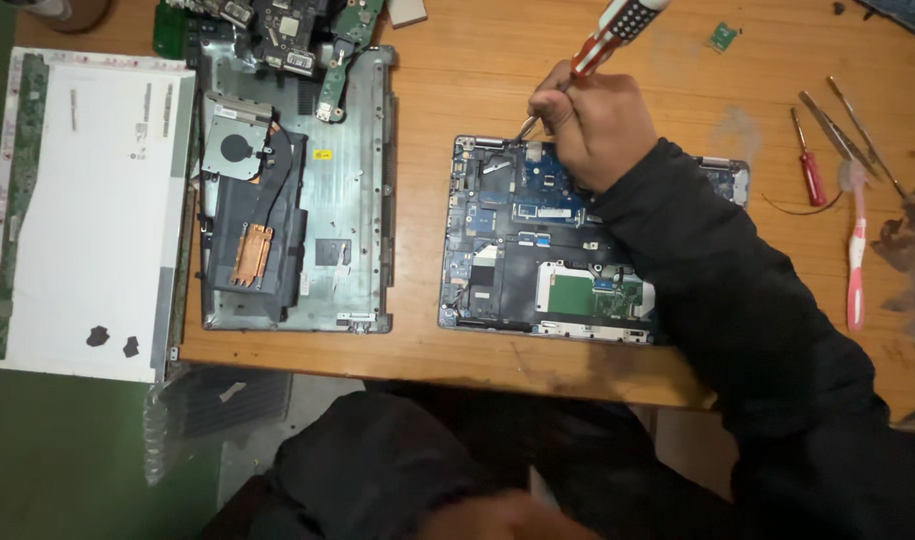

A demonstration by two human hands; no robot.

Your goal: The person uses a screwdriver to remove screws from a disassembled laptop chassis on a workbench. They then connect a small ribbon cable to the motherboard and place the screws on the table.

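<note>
Wooden table (477, 80) carries two opened laptop chassis; right hand (592, 125) is clamped on one red-and-white striped screwdriver (607, 35) at frame centre-top.

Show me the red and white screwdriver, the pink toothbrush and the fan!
red and white screwdriver (617, 28): head view, on its striped handle.
pink toothbrush (856, 250): head view, mid handle.
round grey fan (235, 148): head view, its hub.

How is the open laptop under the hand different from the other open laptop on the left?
The right laptop is smaller and shows a blue circuit board; the left laptop shell is bigger, mostly bare grey metal with a fan and copper plate. The right hand works a screwdriver on the right laptop; nothing touches the left shell. Both lie opened on the wooden table.
</note>
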